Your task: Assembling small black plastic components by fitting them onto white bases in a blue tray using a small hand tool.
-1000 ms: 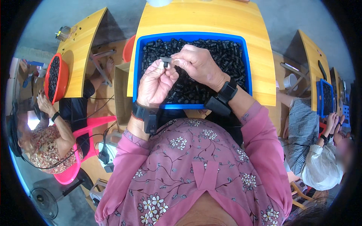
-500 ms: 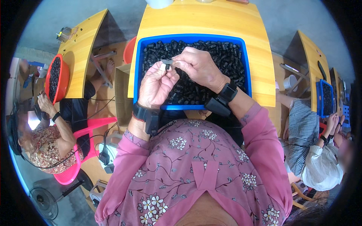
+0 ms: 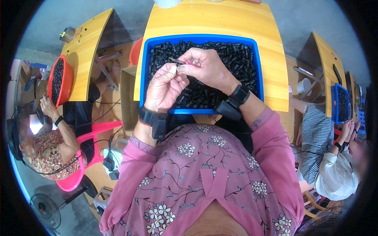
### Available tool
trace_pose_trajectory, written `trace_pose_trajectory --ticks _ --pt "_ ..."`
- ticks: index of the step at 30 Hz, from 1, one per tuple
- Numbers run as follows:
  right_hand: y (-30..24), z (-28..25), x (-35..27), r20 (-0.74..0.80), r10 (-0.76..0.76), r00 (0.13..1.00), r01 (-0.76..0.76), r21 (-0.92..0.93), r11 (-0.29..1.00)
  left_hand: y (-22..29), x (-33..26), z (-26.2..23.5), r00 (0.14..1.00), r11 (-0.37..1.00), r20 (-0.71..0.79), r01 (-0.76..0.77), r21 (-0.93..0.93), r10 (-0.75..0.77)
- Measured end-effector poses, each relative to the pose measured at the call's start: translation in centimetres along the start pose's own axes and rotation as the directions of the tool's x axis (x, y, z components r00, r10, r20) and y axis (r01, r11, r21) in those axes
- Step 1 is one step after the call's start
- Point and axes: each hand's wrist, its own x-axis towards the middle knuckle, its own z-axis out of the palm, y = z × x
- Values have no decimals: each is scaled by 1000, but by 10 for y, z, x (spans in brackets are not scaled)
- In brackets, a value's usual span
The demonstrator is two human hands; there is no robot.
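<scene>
Over the blue tray, my two hands meet at the fingertips. My right hand is closed around a small knife; its thin dark blade points left, and a bit of pink shows between the fingers. Pinched fingers close my left hand, palm up. The small black piece seen there half a second ago is now hidden behind the fingers. A whitish patch shows where the hands touch; I cannot tell whether it is a finger wrap. Many short black pieces fill the tray below.
The tray stands on a yellow wooden table, with a white container at its far edge. At left, a person sits by an orange-red basin of black pieces. Another person sits at right near a blue tray. A cardboard box stands beside my table.
My right hand has turned, and the blade has tilted from lying nearly level over the left fingertips to pointing up and left. The black piece has gone out of sight between the fingers.
</scene>
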Motion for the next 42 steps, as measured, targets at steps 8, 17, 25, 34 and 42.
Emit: trace_pose_trajectory --ticks 8,17,25,34,42 --pt "-5 -7 3 27 109 994 -110 11 994 1 0 3 998 999 46 40 23 -41" --pt "-3 -8 2 5 82 997 -82 186 979 2 0 3 997 998 25 68 17 -69" --pt "4 -7 3 11 -5 1000 3 211 978 3 0 1 992 994 73 106 -15 -105" --pt "18 -18 9 -120 -34 992 1 -260 966 11 -15 13 997 998 60 -47 42 45" --pt "21 -16 4 227 142 964 23 -600 799 85 -63 -35 817 841 -206 -507 187 539"
